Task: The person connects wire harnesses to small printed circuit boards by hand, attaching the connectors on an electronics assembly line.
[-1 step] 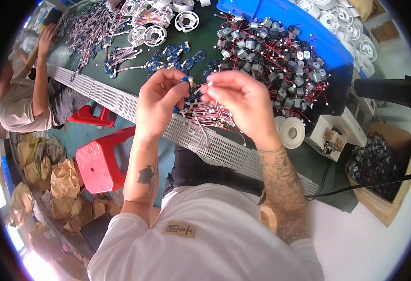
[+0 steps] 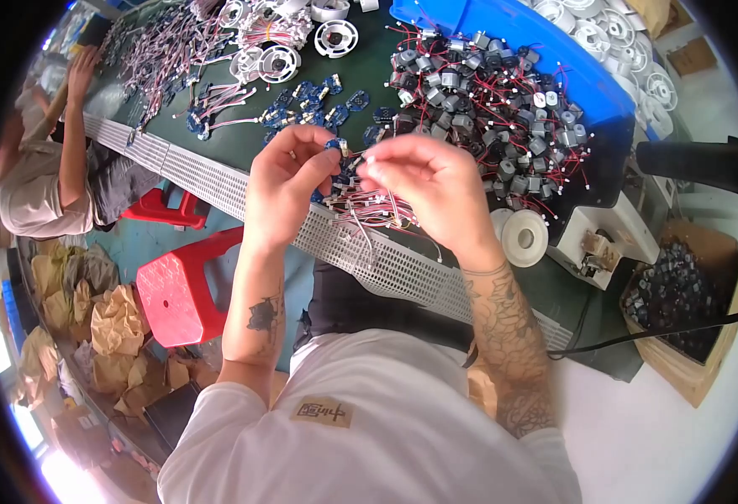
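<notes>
My left hand [image 2: 285, 181] pinches a small blue circuit board [image 2: 333, 145] between thumb and fingertips; its pale connector faces my right hand. Close beside it, my right hand [image 2: 436, 185] is closed with thumb and forefinger around the white plug end of a wire lead [image 2: 371, 159]. The lead's wires trail below the palm, and the fingers partly cover them. Under both hands lies a bundle of red, white and black cables [image 2: 373, 210] at the table's near edge. More round blue circuit boards [image 2: 310, 99] are spread just beyond my left hand.
A heap of small motors with red wires [image 2: 487, 109] lies beside a blue bin [image 2: 554, 42]. White wheels [image 2: 335, 39] and tangled cables [image 2: 163, 63] cover the far left. A perforated metal rail [image 2: 386, 265] edges the table. A co-worker's arm [image 2: 73, 139] reaches in at left, near red stools [image 2: 171, 294].
My right hand has shifted slightly left, bringing the plug closer to the circuit board. The left hand holds its place.
</notes>
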`<act>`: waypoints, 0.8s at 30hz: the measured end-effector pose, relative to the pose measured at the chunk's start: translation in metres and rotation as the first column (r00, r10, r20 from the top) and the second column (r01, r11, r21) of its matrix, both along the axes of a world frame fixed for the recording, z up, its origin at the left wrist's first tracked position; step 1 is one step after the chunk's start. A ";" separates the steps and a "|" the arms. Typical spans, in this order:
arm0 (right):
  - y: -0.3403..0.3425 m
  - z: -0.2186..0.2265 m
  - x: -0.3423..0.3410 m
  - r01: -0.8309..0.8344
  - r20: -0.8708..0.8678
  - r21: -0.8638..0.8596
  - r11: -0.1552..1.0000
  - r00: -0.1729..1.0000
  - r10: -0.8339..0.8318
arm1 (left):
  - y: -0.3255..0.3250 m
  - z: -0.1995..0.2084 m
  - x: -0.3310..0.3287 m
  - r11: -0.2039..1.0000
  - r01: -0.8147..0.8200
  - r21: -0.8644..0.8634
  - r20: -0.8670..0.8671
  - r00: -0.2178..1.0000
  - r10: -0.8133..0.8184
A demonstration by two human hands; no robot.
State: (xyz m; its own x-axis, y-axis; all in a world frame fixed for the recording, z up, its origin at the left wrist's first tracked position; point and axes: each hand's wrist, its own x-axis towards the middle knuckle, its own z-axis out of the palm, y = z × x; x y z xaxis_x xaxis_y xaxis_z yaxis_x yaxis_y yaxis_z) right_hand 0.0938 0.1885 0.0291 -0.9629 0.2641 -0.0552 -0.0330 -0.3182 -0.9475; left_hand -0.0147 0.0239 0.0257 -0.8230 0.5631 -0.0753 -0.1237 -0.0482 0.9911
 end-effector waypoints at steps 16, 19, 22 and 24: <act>-0.008 -0.002 0.001 0.013 -0.057 0.541 0.841 0.998 0.020 | -0.013 0.001 0.006 0.986 0.129 -0.107 -0.029 0.991 -0.133; -0.008 -0.003 0.002 0.050 -0.115 0.605 0.795 0.993 0.025 | -0.015 0.004 0.006 0.978 0.133 -0.163 -0.065 0.987 -0.145; -0.008 -0.004 0.002 0.072 -0.157 0.623 0.779 0.987 0.035 | -0.016 0.008 0.006 0.966 0.150 -0.208 -0.116 0.977 -0.177; -0.007 -0.003 0.003 -0.002 -0.084 0.563 0.827 0.995 0.060 | -0.017 0.011 0.004 0.962 0.165 -0.218 -0.116 0.974 -0.194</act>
